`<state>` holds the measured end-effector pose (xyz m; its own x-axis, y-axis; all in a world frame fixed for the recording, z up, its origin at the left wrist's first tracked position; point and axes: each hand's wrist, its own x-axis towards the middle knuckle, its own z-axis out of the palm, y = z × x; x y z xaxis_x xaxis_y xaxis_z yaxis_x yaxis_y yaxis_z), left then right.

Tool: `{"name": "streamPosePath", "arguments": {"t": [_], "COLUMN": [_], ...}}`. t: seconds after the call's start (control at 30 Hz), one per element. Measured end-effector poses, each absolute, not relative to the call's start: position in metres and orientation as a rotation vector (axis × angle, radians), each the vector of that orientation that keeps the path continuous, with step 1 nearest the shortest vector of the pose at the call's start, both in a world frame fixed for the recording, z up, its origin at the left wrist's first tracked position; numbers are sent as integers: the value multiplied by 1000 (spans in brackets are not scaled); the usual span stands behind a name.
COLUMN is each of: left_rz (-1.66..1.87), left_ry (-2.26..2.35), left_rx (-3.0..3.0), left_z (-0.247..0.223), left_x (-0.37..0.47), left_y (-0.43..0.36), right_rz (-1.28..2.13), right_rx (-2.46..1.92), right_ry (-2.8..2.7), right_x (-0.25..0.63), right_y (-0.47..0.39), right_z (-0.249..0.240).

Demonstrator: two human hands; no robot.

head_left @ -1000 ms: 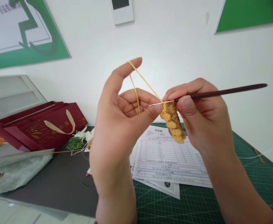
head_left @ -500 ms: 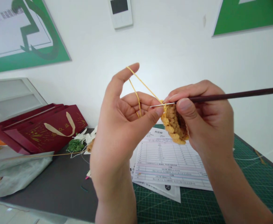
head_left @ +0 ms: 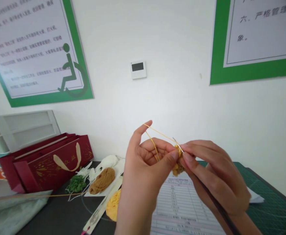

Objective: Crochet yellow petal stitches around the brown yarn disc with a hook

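Note:
Between thumb and fingers, my left hand (head_left: 148, 163) pinches a small yellow crochet piece (head_left: 178, 168), partly hidden by both hands. Yellow yarn (head_left: 161, 133) loops over its raised index finger and runs down to the piece. My right hand (head_left: 216, 173) grips a crochet hook (head_left: 215, 200) with a dark handle. The hook's metal tip points up and left, at the top edge of the crochet piece, close to the taut yarn.
Printed sheets (head_left: 182, 202) lie under my hands on a green cutting mat (head_left: 267, 212). Toward the left are a yellow yarn ball (head_left: 113, 205), brown yarn (head_left: 102, 180), green yarn (head_left: 76, 183) and a dark red paper bag (head_left: 52, 163). A grey cloth-like sheet (head_left: 18, 212) lies at the front left.
The view has tilted up, showing more wall, and my hands appear lower. The hook has swung from nearly level to steep, its handle now pointing down. The crochet piece is more covered by my fingers.

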<state>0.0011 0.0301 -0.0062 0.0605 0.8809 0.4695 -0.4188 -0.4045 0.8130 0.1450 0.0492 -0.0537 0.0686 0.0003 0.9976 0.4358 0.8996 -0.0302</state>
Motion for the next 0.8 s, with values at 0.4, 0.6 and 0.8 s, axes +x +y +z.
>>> {"name": "streamPosePath", "arguments": {"t": [0.4,0.6,0.8], "left_rz": [1373,1394,1433], "left_ry": [418,460,409], "left_rx": [1179,1241,1271], "left_z": [-1,0,-2], "left_x": [-5,-6,-7], "left_y": [34,32,36], "right_rz": [260,418,503], "right_rx": [-126,-86,-57], "right_ry": [-1248,-1270,-1286], "right_x": [133,133,131], "right_y": [62,59,56], "right_z": [-49,-50,-47]}}
